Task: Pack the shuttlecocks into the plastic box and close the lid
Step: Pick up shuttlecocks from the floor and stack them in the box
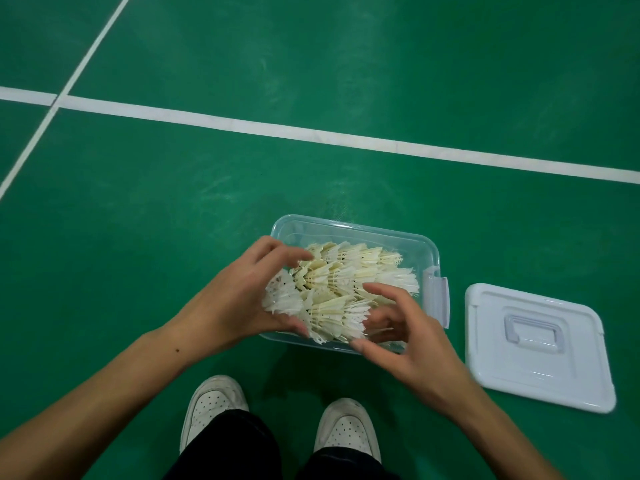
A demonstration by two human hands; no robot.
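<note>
A clear plastic box (349, 227) stands on the green floor in front of me. Several white feather shuttlecocks (341, 285) lie stacked in rows inside it, heaped above the rim. My left hand (239, 292) curls round the left end of the stacks, thumb below and fingers over the top. My right hand (401, 327) curls round their right near end, fingertips on the feathers. The pale lid (554, 368) with a moulded handle lies flat on the floor to the right of the box, apart from it.
White court lines (311, 133) cross the floor beyond the box. My two white shoes (214, 403) stand just behind the box, near the bottom of the view. A grey latch (438, 296) hangs on the box's right side.
</note>
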